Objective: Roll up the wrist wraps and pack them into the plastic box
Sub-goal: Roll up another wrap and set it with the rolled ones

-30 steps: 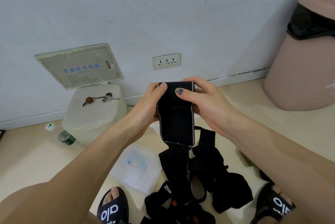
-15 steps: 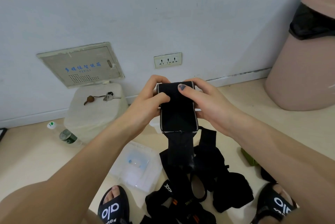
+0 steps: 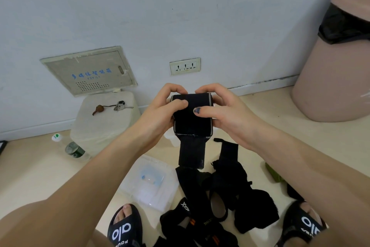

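A black wrist wrap (image 3: 192, 120) with grey edging is partly rolled and held in the air before me. My left hand (image 3: 164, 110) grips its left side, thumb on the front face. My right hand (image 3: 222, 108) grips the right side, thumb pressed on the front. A short loose tail hangs below the roll. The clear plastic box (image 3: 149, 182) lies on the floor under my left forearm. More black wraps (image 3: 224, 200) lie in a loose pile on the floor to the right of the box.
A white block (image 3: 104, 122) with keys (image 3: 120, 106) on top stands against the wall at left. A plastic bottle (image 3: 74, 149) lies beside it. A large pink bin (image 3: 338, 62) stands at right. My sandalled feet (image 3: 124, 226) flank the pile.
The roll has grown thicker and the hanging tail has shortened, lifting clear of the pile. Both hands have turned the wrap further and shifted their fingers over its top.
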Demonstrator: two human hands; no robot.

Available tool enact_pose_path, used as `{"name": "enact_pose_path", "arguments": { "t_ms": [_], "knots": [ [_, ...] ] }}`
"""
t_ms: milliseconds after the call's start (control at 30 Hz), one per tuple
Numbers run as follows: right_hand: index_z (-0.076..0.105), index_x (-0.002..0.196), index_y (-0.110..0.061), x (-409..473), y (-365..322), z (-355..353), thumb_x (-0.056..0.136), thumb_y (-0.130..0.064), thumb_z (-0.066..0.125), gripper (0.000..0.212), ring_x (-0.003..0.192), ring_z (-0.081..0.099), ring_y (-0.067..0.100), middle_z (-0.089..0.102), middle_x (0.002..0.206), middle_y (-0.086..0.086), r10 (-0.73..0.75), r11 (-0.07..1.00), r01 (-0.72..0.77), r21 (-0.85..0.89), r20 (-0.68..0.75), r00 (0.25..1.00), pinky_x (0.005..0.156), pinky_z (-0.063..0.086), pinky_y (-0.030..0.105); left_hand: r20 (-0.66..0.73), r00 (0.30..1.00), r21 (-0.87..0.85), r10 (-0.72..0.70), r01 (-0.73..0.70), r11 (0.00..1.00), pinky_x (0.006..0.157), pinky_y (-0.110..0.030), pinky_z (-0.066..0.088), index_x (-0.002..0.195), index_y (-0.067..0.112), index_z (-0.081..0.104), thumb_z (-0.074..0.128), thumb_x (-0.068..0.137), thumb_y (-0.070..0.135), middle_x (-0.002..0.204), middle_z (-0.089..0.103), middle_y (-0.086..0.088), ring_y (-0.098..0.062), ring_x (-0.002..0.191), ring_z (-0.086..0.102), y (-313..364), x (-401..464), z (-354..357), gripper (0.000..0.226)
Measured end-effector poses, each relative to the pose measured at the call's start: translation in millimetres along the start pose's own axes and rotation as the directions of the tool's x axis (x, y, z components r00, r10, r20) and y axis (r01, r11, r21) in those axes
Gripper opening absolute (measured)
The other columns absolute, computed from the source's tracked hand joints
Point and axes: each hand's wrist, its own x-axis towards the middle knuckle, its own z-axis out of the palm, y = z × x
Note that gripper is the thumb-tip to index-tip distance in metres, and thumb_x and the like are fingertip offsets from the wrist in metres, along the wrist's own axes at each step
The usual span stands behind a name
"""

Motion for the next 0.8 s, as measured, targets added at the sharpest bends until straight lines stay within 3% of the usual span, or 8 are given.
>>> {"name": "enact_pose_path", "arguments": {
  "t_ms": [100, 167, 333, 467, 633, 800],
  "knots": [
    [0.065, 0.122, -0.027, 0.1, -3.5, 1.8, 0.095, -0.029, 0.071, 0.028, 0.090, 0.072, 0.019, 0.070, 0.100, 0.005, 0.107, 0.994, -0.108, 0.026, 0.025, 0.994, 0.079, 0.061, 0.037, 0.008, 0.999, 0.016, 0.048, -0.048, 0.999, 0.072, -0.029, 0.048, 0.108, 0.021, 0.057, 0.061, 0.089, 0.010, 0.094, 0.057, -0.009, -0.021, 0.084, 0.056, 1.1, -0.8, -0.4, 0.023],
    [0.067, 0.119, -0.021, -0.9, -3.5, 3.4, 0.098, -0.033, 0.067, 0.024, 0.081, 0.071, 0.018, 0.070, 0.086, -0.003, 0.113, 0.992, -0.114, 0.047, 0.020, 0.993, 0.070, 0.059, 0.031, 0.005, 0.998, 0.029, 0.057, -0.057, 0.998, 0.073, -0.032, 0.048, 0.105, 0.024, 0.060, 0.062, 0.080, 0.014, 0.091, 0.058, -0.006, -0.021, 0.084, 0.057, 0.5, -1.2, 0.1, 0.027],
    [0.066, 0.119, -0.010, 0.0, -2.4, 2.3, 0.097, -0.015, 0.068, 0.022, 0.087, 0.069, 0.027, 0.068, 0.109, 0.030, 0.030, 0.999, -0.030, 0.043, 0.002, 1.000, 0.077, 0.055, 0.037, 0.020, 1.000, 0.023, 0.019, -0.019, 1.000, 0.075, -0.032, 0.048, 0.106, 0.024, 0.058, 0.063, 0.078, 0.011, 0.092, 0.058, -0.006, -0.022, 0.085, 0.058, -1.4, -1.8, -0.9, 0.031],
    [0.068, 0.118, -0.011, 1.8, 0.1, 1.7, 0.094, -0.007, 0.070, 0.024, 0.089, 0.068, 0.028, 0.066, 0.101, 0.019, -0.008, 0.999, 0.008, 0.039, 0.000, 1.000, 0.084, 0.056, 0.043, 0.036, 0.999, -0.007, -0.038, 0.039, 0.999, 0.068, -0.024, 0.053, 0.109, 0.024, 0.056, 0.055, 0.103, 0.019, 0.096, 0.062, -0.002, -0.015, 0.083, 0.063, -0.8, -3.0, 0.4, 0.007],
    [0.064, 0.125, -0.013, 1.0, 1.5, 1.6, 0.091, -0.003, 0.073, 0.036, 0.095, 0.069, 0.027, 0.068, 0.105, 0.016, -0.002, 0.998, 0.003, 0.063, -0.016, 1.000, 0.093, 0.057, 0.047, 0.010, 1.000, -0.019, 0.003, -0.003, 1.000, 0.074, -0.029, 0.056, 0.113, 0.017, 0.056, 0.058, 0.101, 0.008, 0.098, 0.061, -0.008, -0.021, 0.086, 0.064, 0.2, -2.0, -3.1, 0.015],
    [0.056, 0.134, -0.019, -4.5, -3.9, 6.6, 0.092, -0.013, 0.075, 0.046, 0.097, 0.077, 0.026, 0.075, 0.116, 0.014, 0.153, 0.975, -0.156, 0.157, 0.031, 0.988, 0.079, 0.060, 0.034, -0.034, 0.997, -0.029, 0.062, -0.063, 0.998, 0.075, -0.029, 0.057, 0.110, 0.016, 0.058, 0.066, 0.093, -0.002, 0.107, 0.061, -0.009, -0.022, 0.087, 0.066, 1.3, -1.5, -6.0, 0.026]
  ]
}}
